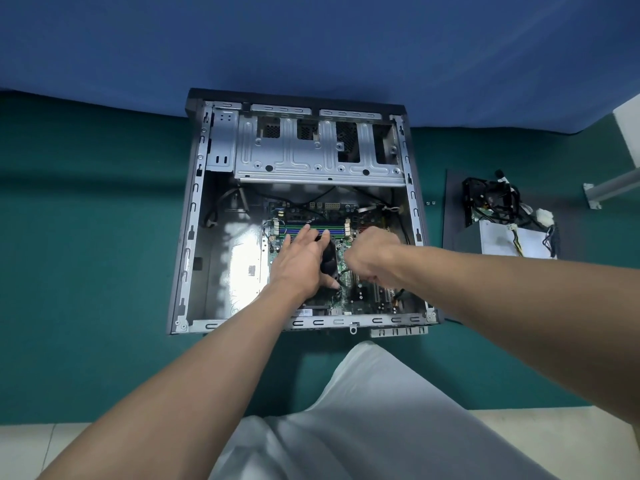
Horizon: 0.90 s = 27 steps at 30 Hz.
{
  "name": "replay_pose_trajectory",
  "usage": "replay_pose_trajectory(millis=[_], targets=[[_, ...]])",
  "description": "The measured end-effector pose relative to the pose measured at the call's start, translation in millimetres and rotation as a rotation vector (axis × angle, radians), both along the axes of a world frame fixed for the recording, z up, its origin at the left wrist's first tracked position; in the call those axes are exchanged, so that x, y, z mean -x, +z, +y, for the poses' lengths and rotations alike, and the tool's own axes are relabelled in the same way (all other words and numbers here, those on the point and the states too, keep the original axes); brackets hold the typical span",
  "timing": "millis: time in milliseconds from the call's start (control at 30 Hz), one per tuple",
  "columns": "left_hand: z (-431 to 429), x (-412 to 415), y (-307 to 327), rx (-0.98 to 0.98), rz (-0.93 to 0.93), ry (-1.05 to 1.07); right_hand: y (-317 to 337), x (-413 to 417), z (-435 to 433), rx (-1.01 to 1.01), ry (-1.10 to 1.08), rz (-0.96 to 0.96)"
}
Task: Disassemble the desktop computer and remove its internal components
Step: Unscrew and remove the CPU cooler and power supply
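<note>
Surface (86,237) green, wall (311,39) blue; left hand (299,263) flat on fan (328,258), right hand (372,252) curled, hold unclear.

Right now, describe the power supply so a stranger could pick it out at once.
Start at the open case. To its right lies a dark panel, with the power supply on it. It is the only pale box, trailing tangled cables.
</note>
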<state>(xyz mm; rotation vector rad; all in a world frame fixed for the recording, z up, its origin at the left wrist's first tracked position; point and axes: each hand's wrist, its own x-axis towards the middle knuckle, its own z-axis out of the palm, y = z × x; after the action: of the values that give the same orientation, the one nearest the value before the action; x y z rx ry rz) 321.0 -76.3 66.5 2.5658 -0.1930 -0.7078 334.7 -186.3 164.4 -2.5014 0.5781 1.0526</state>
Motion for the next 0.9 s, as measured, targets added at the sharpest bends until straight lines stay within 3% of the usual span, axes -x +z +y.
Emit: replay_pose_trajectory(millis=[167, 200, 233, 300, 367, 467, 600, 667, 700, 733, 800, 900], targets=[[0.1, 1.0, 2.1, -0.009, -0.017, -0.014, 8.3, 9.8, -3.2, 0.320, 1.367, -0.214], [0.1, 1.2, 2.7, -0.014, -0.031, -0.016, 6.7, 12.4, -2.7, 0.355, 1.572, -0.265], [0.3, 1.0, 2.9, -0.008, -0.042, -0.011, 5.0, 14.4, -1.4, 0.362, 1.647, -0.290], [1.3, 1.3, 2.8, 0.020, -0.047, 0.003, 3.1, 16.9, 2.1, 0.344, 1.559, -0.323], [2.7, 1.6, 3.3, 0.040, -0.037, 0.006, 7.0, 14.9, 3.8, 0.284, 1.318, -0.320], [3.3, 0.0, 3.1, 0.045, -0.027, -0.001, 16.7, 7.7, 1.8, 0.014, 0.716, -0.220], [1.5, -0.8, 0.0, 0.031, -0.012, 0.008, 7.6, 3.8, 6.5, -0.026, -0.019, -0.202], [1.7, -0.6, -2.1, 0.028, -0.016, 0.015, 7.6, -0.9, 5.0, -0.141, -0.381, -0.051], [1.7, -0.2, -2.3, 0.026, -0.015, 0.015, 10.7, -2.2, 2.4, -0.197, -0.455, 0.072], [1.5, -0.2, -2.1, 0.027, -0.012, 0.013, 12.5, -3.0, 0.2, -0.212, -0.424, 0.162], [1.1, -0.2, -2.3, 0.024, -0.011, 0.011, 9.6, -4.7, -3.7, -0.199, -0.228, 0.143], [1.2, -0.3, -0.9, 0.017, -0.001, 0.008, 9.5, 3.2, -4.5, 0.042, 0.347, -0.041]])
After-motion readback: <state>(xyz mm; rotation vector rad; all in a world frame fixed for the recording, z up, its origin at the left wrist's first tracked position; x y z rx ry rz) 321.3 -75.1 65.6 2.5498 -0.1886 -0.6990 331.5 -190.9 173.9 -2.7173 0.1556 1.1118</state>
